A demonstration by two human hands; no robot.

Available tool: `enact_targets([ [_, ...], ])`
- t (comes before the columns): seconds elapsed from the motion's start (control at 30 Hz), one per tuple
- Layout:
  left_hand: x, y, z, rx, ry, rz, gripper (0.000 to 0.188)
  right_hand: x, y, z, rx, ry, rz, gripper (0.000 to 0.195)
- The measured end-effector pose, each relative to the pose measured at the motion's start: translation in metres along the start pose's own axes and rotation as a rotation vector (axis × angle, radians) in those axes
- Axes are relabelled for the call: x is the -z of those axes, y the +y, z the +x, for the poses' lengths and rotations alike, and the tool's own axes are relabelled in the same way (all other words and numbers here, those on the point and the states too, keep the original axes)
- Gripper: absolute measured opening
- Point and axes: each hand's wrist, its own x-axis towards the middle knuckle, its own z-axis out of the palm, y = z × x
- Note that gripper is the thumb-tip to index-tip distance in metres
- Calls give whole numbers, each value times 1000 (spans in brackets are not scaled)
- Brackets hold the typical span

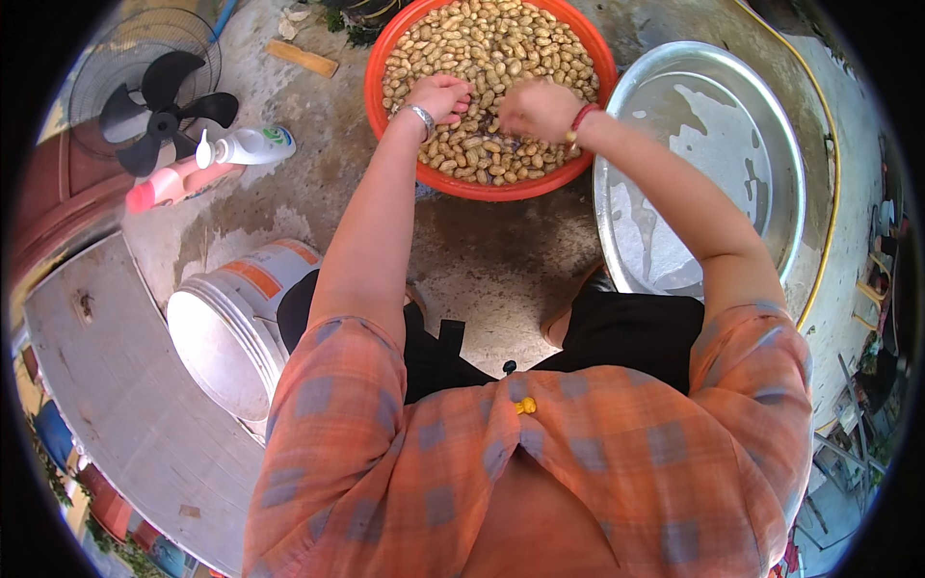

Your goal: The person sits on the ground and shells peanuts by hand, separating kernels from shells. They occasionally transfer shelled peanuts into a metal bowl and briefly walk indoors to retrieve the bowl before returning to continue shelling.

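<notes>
Unshelled peanuts (pixel 498 54) fill a round orange-red plastic basin (pixel 498 189) on the concrete ground in front of me. My left hand (pixel 442 100), with a silver bracelet at the wrist, rests over the left part of the peanuts, its fingers curled. Whether anything lies inside those fingers is hidden. Bent at the wrist and blurred, my right hand (pixel 535 110) is at the peanuts right of centre; a red band circles its wrist. Its fingertips are too smeared to show a hold. Between the hands, the peanuts dip to a dark, wet-looking spot.
A large metal basin (pixel 712 173) with wet patches inside stands at right, beside a yellow hose (pixel 831 180). At left are a black-bladed fan (pixel 163 123), a white pump bottle (pixel 260 146), a pink bottle (pixel 170 184), a wood strip (pixel 301 58) and a white bucket (pixel 224 347).
</notes>
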Motion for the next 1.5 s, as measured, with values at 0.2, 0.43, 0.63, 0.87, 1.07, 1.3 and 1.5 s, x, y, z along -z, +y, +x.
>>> enact_targets([
  [0.2,-4,4,-1,5,6,-26,22,-41,-16,-4,16,-102,95,21],
  [0.43,1,0,-3,-29,-28,22,17,-20,41,6,2,371,292,20],
  [0.63,-7,1,-3,-39,30,53,13,-21,-9,9,58,264,-205,23],
  [0.87,-1,1,-4,-35,-60,53,20,-14,0,18,-9,211,-64,22],
  [1.07,-10,-3,2,-95,-166,209,18,-6,8,10,-75,430,10,24],
  [1.3,-9,-6,10,29,-89,-8,14,-30,-13,19,-117,236,-166,24],
  [1.5,1,-2,3,10,-105,-116,19,-27,7,26,-155,315,554,21],
])
